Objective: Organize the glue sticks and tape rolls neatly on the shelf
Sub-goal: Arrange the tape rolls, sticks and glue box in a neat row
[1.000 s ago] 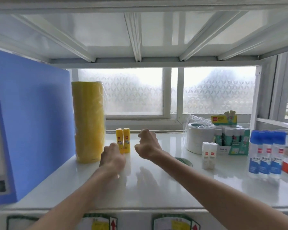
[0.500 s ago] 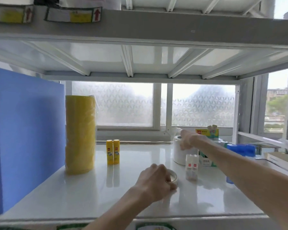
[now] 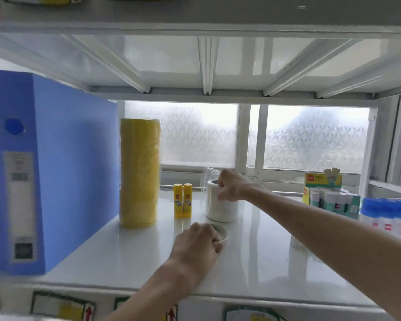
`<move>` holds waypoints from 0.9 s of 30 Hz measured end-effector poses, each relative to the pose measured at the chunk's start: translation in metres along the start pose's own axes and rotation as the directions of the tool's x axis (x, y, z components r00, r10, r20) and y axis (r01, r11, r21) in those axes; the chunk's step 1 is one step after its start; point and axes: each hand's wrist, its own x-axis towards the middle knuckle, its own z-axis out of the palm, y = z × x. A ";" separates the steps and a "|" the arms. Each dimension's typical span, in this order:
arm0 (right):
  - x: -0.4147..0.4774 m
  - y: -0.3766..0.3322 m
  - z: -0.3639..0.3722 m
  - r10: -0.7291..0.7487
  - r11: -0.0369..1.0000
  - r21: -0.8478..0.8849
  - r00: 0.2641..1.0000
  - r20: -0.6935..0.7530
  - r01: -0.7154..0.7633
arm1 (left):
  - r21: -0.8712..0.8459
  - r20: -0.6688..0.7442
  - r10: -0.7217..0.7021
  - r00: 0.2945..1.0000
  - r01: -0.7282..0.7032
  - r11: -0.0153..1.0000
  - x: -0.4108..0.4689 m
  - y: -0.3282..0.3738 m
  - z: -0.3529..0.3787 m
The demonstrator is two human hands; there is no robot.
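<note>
Tape rolls: right hand (image 3: 229,185) grips top of wrapped white stack (image 3: 221,208); left hand (image 3: 196,243) curled on small flat roll (image 3: 220,231). Glossy white shelf (image 3: 264,262), frosted window (image 3: 310,140) behind.

I see the white glossy shelf (image 3: 252,262) carrying a blue plastic binder (image 3: 56,170) far left, a tall yellow stack of tape rolls (image 3: 139,172) just right of it, then two small yellow glue sticks (image 3: 183,204) touching each other. Right of them stands a white wrapped tape stack (image 3: 220,209), my right hand (image 3: 229,185) on its top. In front, my left hand (image 3: 197,242) covers a flat tape roll (image 3: 220,230). A green carton of glue sticks (image 3: 331,200) sits far right.
</note>
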 end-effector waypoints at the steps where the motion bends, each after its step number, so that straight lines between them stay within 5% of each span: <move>1: 0.003 -0.007 0.004 -0.014 1.000 0.002 1.000 -0.012 0.014 | -0.016 -0.010 0.001 1.000 -0.001 1.000 -0.001 0.000 0.001; 20: -0.007 -0.020 0.011 -0.038 0.999 -0.023 0.995 -0.096 0.036 | -0.064 -0.053 0.054 0.997 -0.057 0.996 0.006 0.009 0.014; 24: -0.049 -0.002 -0.040 0.004 0.963 0.253 0.937 -0.350 0.090 | -0.172 -0.242 0.123 0.962 -0.167 0.971 -0.003 0.037 0.005; 27: -0.110 0.018 -0.076 0.170 0.885 0.446 0.796 -0.580 0.137 | -0.391 -0.062 0.023 0.998 -0.045 0.919 0.006 0.071 0.010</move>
